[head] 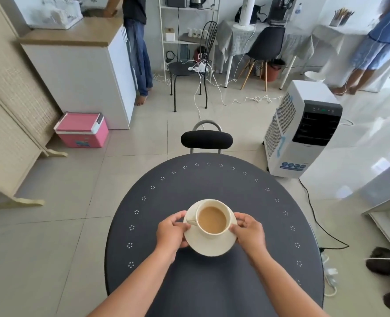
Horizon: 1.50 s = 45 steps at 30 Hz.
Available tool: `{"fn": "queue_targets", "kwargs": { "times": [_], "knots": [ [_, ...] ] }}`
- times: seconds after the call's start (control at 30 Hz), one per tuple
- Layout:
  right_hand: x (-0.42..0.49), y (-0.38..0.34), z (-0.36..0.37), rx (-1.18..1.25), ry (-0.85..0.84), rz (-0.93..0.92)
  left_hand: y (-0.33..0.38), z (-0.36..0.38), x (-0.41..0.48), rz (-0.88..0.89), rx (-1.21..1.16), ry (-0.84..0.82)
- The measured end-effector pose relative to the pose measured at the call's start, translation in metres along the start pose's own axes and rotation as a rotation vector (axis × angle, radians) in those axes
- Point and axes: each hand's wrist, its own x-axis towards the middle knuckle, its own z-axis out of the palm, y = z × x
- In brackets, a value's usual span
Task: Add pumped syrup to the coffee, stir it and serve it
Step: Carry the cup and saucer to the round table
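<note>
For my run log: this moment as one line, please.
step: serve | left hand: holds saucer edge | right hand: holds saucer edge | cup: on saucer, coffee inside | place: round table

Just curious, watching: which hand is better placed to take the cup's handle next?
Left, probably. The handle of the cup points at the left hand, which grips the saucer rim beside it; the right hand holds the far rim, across the cup.

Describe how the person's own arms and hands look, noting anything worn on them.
Both are bare. The left hand and right hand wear no gloves; no rings show on the fingers. The left forearm and right forearm show no sleeve, watch or band down to the frame's edge.
</note>
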Motion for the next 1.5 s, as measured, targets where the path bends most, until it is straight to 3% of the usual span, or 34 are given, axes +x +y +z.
{"fn": "queue_targets", "kwargs": {
  "times": [0.4,1.5],
  "knots": [
    [0.075,0.02,0.017,-0.088,-0.013,0.111,-0.018,0.03,0.066,-0.091,0.028,0.091],
    [0.108,0.021,0.032,-0.279,0.001,0.097,-0.011,0.043,0.098,0.035,0.349,0.223]
  ]
}}
